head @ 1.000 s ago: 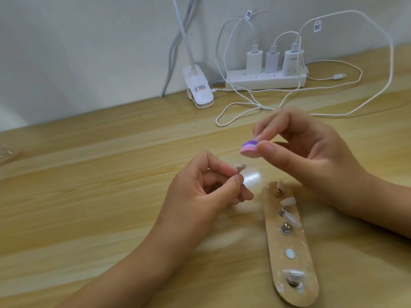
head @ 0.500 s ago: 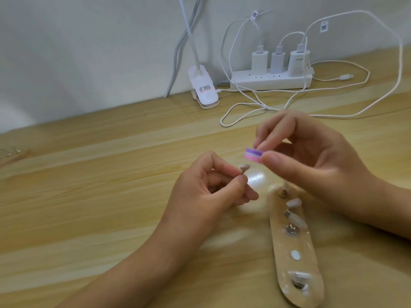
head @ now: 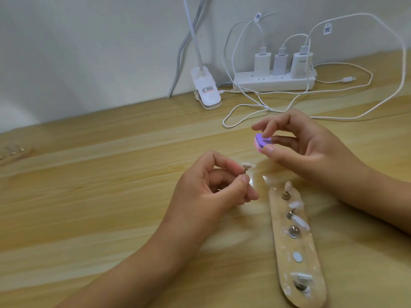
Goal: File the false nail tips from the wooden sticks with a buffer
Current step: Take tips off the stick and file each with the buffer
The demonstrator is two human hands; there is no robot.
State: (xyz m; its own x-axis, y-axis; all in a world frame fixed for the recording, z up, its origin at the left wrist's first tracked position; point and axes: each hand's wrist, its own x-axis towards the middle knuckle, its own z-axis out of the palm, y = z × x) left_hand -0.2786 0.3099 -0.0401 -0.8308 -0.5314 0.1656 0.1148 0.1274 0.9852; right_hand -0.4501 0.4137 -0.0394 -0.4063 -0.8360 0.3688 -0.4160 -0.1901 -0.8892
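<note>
Head view: left hand pinches pale nail tip; right hand pinches purple-pink buffer.

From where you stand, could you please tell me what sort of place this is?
Likely a nail-craft desk: a wooden stick holding false nail tips, a power strip with three chargers, and a clip-on lamp.

Not one clear word to read. The sticker on the lamp clip shows a red band and tiny print, too small to make out. One charger carries a faint grey word, blurred. A cable tag and a second tag bear only square codes.
</note>
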